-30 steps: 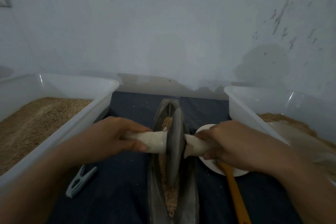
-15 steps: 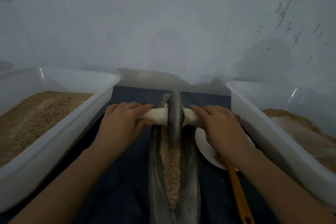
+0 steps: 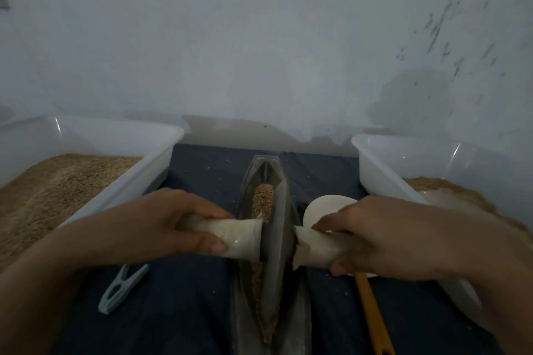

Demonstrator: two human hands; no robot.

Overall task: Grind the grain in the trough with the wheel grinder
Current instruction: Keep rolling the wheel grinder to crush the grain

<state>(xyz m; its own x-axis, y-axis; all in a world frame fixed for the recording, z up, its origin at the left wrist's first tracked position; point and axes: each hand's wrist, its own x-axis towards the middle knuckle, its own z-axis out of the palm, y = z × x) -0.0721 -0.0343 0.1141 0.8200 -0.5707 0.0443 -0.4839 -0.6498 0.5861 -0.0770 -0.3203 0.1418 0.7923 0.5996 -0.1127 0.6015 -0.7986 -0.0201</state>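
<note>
Left hand (image 3: 161, 228) and right hand (image 3: 383, 239), fingers curled round white axle handles (image 3: 239, 235), hold dark metal wheel grinder (image 3: 278, 242) mid-way along narrow grey boat-shaped trough (image 3: 245, 311); tan grain (image 3: 263, 199) remains coarse, grinding unfinished.

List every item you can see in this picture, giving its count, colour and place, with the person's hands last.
Dark metal boat-shaped trough: one, grey, centre of the cloth.
Brown grain in the trough: one strip, along its channel.
Wheel grinder with a dark disc and pale handles: one, standing in the trough.
White plastic tubs: two, left and right, both holding brown grain.
White round plate: one, right of trough.
Orange handle: one, lower right.
Pale green clothes peg: one, lower left.
Dark blue cloth: one, underneath.
Left hand: grips the left handle.
Right hand: grips the right handle.
</note>
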